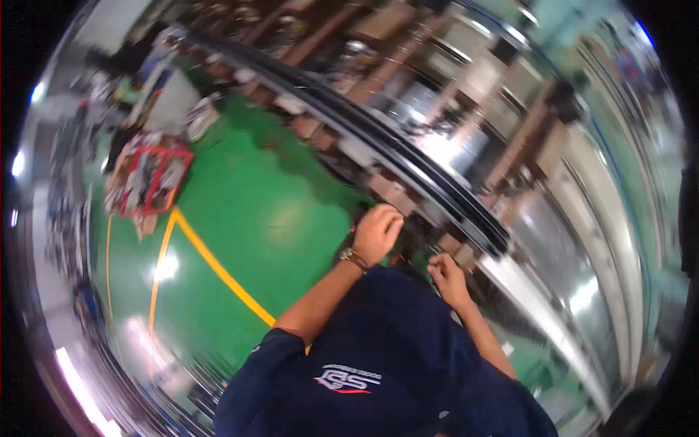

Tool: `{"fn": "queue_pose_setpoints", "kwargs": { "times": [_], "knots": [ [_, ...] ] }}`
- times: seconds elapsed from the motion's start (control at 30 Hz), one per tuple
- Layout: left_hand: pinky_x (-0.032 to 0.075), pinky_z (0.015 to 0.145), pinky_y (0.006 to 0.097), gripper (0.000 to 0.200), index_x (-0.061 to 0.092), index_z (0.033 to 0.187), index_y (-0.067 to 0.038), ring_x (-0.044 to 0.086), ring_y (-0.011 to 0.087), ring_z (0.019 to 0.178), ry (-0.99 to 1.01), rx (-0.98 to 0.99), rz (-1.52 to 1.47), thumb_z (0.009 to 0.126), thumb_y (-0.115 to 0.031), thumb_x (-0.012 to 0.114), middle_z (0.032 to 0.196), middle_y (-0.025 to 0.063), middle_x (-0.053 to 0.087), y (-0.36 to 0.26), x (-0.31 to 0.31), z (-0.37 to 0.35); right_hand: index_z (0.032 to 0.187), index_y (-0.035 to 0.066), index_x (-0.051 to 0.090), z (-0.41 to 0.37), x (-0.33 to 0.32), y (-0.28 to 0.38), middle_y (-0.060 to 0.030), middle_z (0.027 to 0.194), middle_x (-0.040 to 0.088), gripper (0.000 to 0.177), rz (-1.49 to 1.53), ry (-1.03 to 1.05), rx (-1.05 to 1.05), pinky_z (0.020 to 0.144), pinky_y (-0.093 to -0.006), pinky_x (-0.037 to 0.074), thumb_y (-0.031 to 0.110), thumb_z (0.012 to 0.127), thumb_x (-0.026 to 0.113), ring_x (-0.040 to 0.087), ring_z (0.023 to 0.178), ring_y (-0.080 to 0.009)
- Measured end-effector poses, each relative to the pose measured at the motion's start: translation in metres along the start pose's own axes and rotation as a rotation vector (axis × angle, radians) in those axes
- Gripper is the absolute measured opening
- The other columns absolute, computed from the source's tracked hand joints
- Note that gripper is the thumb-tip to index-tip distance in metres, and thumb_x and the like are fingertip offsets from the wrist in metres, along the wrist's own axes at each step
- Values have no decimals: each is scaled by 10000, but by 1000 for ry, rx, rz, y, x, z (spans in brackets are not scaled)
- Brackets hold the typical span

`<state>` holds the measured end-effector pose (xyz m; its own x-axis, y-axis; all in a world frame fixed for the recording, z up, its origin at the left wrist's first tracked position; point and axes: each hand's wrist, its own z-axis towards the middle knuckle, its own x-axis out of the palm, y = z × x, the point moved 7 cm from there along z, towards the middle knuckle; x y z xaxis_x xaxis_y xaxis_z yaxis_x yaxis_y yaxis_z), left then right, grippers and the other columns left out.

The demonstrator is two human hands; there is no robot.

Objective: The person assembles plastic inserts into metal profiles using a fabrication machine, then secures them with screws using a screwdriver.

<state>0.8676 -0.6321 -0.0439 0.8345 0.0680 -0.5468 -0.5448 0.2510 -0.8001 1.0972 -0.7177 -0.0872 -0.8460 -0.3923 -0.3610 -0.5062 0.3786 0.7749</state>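
Rail (408, 158) nr L hand (378, 231), red cart (175, 151) on grn flr (277, 218)

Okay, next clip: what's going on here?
A person in a dark shirt is beside a long dark rail, near one end. The left hand and right hand are apart from each other, on the person's side of the rail. Neither visibly touches it; blur hides whether either holds anything.

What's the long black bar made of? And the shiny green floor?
The long black bar looks like metal with a glossy finish: bright streaks run along it, though plastic is possible. The green floor looks painted or resin-coated: smooth, with glare; what's underneath doesn't show.
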Motion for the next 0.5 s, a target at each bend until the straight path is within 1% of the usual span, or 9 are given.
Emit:
{"fn": "queue_pose_setpoints", "kwargs": {
  "times": [0.07, 0.1, 0.13, 0.17, 0.2, 0.27, 0.33, 0.4, 0.5],
  "knots": [
    [522, 799, 419, 296, 640, 1134, -48, 652, 309, 878, 110, -404, -94, 884, -197, 698, 1014, 125, 661, 31, -33, -34, 1153, 51, 609, 13, 20, 22, -81, 718, 619, 306, -62, 124, -92, 654, -336, 486, 249, 935, 690, 608, 667, -188],
    [530, 808, 411, 369, 605, 1214, -57, 663, 285, 892, 118, -421, -17, 907, -245, 686, 1031, 123, 667, 50, -52, -53, 1152, 49, 620, 21, 33, 32, -58, 717, 615, 311, -71, 171, -132, 637, -317, 478, 267, 943, 692, 589, 654, -144],
    [538, 817, 402, 441, 571, 1294, -66, 674, 261, 906, 134, -440, 50, 930, -294, 674, 1049, 121, 674, 75, -64, -74, 1076, 37, 649, 28, 49, 36, -49, 702, 615, 285, -19, 203, -57, 621, -302, 472, 285, 943, 696, 579, 629, -131],
    [540, 820, 405, 434, 595, 1269, -72, 678, 264, 899, 96, -519, 58, 931, -334, 667, 1051, 123, 678, 101, -81, -95, 974, 22, 660, 41, 65, 47, -39, 679, 611, 251, 35, 246, -137, 582, -292, 452, 270, 950, 690, 554, 602, -112],
    [541, 822, 408, 433, 618, 1243, -77, 682, 267, 893, 65, -594, 57, 932, -375, 660, 1054, 125, 683, 126, -97, -117, 906, 28, 659, 53, 74, 56, -27, 661, 603, 217, -203, 266, -168, 551, -285, 436, 238, 959, 677, 544, 595, -99],
    [541, 816, 415, 371, 661, 1154, -83, 685, 284, 884, -48, -643, 31, 932, -380, 658, 1049, 123, 694, 163, -139, -154, 871, 27, 643, 73, 108, 65, -30, 678, 610, 199, -119, 317, 13, 525, -290, 420, 203, 957, 673, 531, 584, -99],
    [534, 839, 428, 378, 679, 1074, -63, 682, 328, 946, -5, -821, 111, 907, -401, 671, 984, 133, 709, 202, -183, -190, 839, 49, 649, 104, 151, 78, -45, 721, 617, 257, -45, 280, -100, 532, -264, 423, 260, 984, 630, 557, 589, -100],
    [533, 868, 417, 366, 678, 1094, -69, 681, 322, 987, 49, -995, 95, 909, -385, 657, 989, 111, 725, 247, -219, -236, 847, 55, 659, 135, 199, 83, -56, 752, 629, 262, 25, 274, -193, 555, -272, 437, 274, 984, 617, 582, 616, -118],
    [522, 917, 413, 386, 674, 1123, -69, 664, 328, 1057, -273, -926, -123, 905, -386, 646, 1104, 125, 713, 297, -288, -301, 921, 40, 678, 173, 269, 52, -66, 781, 653, 195, -107, 430, -182, 612, -334, 476, 231, 944, 644, 618, 689, -171]
  ]
}}
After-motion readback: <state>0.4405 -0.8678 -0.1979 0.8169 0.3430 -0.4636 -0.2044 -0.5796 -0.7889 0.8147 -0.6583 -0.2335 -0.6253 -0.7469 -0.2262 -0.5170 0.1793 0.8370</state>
